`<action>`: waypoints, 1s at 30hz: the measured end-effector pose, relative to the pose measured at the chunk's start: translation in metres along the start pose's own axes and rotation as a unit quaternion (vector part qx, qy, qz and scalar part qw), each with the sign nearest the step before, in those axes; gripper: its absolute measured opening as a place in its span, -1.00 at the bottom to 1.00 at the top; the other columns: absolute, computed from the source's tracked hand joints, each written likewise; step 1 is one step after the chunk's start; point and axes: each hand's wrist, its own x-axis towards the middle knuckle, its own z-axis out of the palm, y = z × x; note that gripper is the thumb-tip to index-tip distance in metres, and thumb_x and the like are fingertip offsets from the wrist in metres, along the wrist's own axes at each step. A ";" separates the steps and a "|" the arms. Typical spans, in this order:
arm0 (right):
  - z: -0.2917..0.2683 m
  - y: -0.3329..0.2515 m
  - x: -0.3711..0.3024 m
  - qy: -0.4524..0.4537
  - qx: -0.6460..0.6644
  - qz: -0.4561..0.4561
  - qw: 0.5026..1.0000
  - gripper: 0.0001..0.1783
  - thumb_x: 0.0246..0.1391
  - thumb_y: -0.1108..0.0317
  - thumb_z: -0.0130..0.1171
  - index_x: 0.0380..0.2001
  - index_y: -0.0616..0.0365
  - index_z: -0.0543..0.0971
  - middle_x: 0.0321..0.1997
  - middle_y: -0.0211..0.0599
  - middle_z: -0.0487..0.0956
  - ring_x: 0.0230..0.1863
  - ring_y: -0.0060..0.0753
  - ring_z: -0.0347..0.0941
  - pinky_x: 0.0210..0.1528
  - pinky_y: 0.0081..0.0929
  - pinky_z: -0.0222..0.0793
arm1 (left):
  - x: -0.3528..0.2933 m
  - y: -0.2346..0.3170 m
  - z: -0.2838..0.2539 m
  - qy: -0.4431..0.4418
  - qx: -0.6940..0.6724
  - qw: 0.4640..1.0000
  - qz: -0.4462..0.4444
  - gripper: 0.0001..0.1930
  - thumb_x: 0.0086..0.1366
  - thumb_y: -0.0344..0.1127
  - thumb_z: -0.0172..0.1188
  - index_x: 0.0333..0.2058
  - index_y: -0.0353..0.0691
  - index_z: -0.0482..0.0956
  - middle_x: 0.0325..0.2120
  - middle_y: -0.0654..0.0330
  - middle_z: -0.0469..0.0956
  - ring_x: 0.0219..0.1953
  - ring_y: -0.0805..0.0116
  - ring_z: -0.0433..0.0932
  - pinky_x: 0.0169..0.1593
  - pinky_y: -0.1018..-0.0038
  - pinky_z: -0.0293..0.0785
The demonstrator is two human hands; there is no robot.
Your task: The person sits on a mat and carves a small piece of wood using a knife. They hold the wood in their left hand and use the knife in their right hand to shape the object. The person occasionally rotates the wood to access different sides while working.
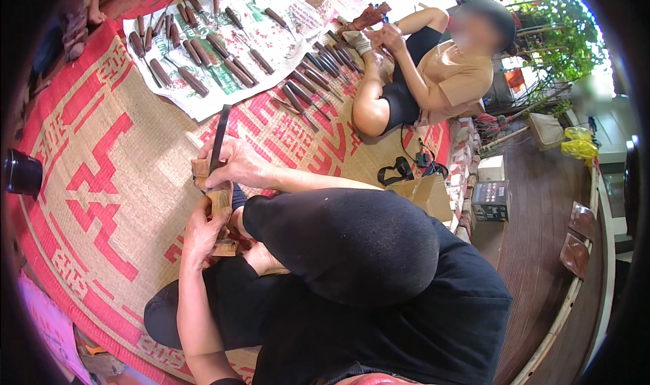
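A light-brown carved piece of wood [220,201] is held upright over my feet, its upper block beside my fingers. My left hand [202,231] is closed around its lower part. My right hand [242,165] is closed on a long, flat, dark file-like bar [221,131]. The bar points up and away, and its lower end is against or close to the upper part of the wood. My fingers partly hide where they meet.
Several wooden-handled carving tools [194,82] lie on a printed plastic sheet [203,107] ahead; more lie on the red-patterned mat [101,175]. A co-worker [440,67] sits at the far right holding reddish-brown wood [365,17]. Beside my knee stands a cardboard box [426,194]. A black cup-like object [22,173] stands left.
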 end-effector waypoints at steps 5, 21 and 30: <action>0.000 -0.009 0.010 0.010 0.077 0.181 0.980 -0.78 -0.27 0.39 0.39 -0.44 0.17 0.65 -0.40 -0.38 0.62 -0.34 -0.58 0.51 -0.28 -0.57 0.40 | -0.001 -0.016 -0.006 0.042 0.013 0.999 0.033 -0.55 0.20 -0.18 0.24 -0.05 -0.38 0.41 -0.35 0.14 0.53 -0.46 0.46 0.51 -0.41 0.52 0.45; 0.003 -0.022 0.002 0.007 -0.036 0.035 0.999 -0.77 -0.31 0.32 0.42 -0.49 0.14 0.65 -0.34 -0.38 0.59 -0.22 -0.46 0.52 -0.12 -0.45 0.38 | 0.000 -0.011 -0.003 0.026 -0.008 1.000 0.005 -0.53 0.18 -0.20 0.23 -0.03 -0.40 0.41 -0.41 0.11 0.54 -0.52 0.44 0.50 -0.45 0.48 0.42; -0.003 -0.007 0.011 0.032 0.059 0.134 0.989 -0.84 -0.23 0.42 0.37 -0.47 0.19 0.65 -0.54 -0.43 0.58 -0.49 -0.60 0.48 -0.35 -0.55 0.41 | 0.000 -0.006 0.000 0.047 0.028 0.998 0.027 -0.56 0.17 -0.17 0.23 -0.09 -0.39 0.43 -0.47 0.10 0.53 -0.53 0.40 0.51 -0.45 0.44 0.43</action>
